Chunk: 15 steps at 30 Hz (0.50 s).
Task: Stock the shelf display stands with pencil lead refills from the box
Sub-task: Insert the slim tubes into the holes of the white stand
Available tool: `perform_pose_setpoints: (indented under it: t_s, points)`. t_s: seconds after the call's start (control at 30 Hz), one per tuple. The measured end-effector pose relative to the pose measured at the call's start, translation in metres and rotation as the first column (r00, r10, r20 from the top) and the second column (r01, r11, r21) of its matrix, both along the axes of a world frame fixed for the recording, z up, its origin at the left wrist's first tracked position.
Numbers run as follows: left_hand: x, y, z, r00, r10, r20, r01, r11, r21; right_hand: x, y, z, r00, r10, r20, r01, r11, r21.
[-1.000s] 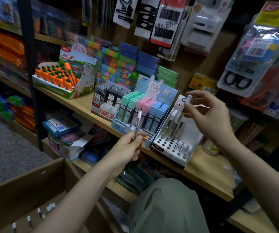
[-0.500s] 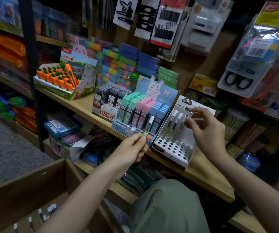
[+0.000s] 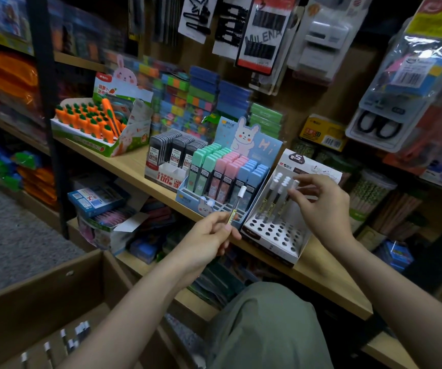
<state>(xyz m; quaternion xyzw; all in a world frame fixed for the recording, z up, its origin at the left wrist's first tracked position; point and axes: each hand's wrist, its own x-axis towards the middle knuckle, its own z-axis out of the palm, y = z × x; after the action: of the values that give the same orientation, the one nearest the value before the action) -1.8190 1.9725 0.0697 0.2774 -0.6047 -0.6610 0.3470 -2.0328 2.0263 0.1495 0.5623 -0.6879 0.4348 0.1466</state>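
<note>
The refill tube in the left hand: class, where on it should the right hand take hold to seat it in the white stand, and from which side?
Grip the refill tube at its white cap end, coming from above right. The left hand pinches its lower end, so the upper part is free, and the tube leans up toward the white stand, whose holes open upward.

Wooden shelf point(image 3: 329, 278) carries four display stands point(image 3: 275, 230).
</note>
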Motion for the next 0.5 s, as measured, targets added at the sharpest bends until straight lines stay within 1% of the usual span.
perform_pose_setpoints:
  t_s: [0.1, 0.27, 0.37, 0.43, 0.5]
  points:
    - [0.000, -0.002, -0.001, 1.000, 0.003, -0.002, -0.003, 1.000, 0.006, -0.001, 0.000, -0.001, 1.000, -0.013, 0.001, 0.013, 1.000, -0.006]
    - [-0.003, 0.001, -0.002, 0.999, -0.024, -0.021, 0.024, 1.000, 0.015, 0.002, 0.002, -0.007, 0.999, -0.023, -0.024, 0.024, 0.999, 0.038]
    - [-0.005, 0.003, -0.002, 0.998, -0.036, -0.041, 0.038, 0.999, 0.028, 0.005, 0.007, -0.007, 0.997, -0.062, -0.044, 0.064, 0.998, 0.031]
    - [-0.006, 0.003, -0.003, 0.998, -0.043, -0.040, 0.044, 0.999, 0.023, 0.008, 0.011, -0.004, 0.998, -0.064, -0.023, 0.064, 0.998, -0.011]
    - [-0.007, 0.003, -0.003, 0.997, -0.059, -0.059, 0.061, 0.998, 0.027, 0.017, 0.015, 0.000, 0.998, 0.016, 0.060, -0.015, 1.000, -0.010]
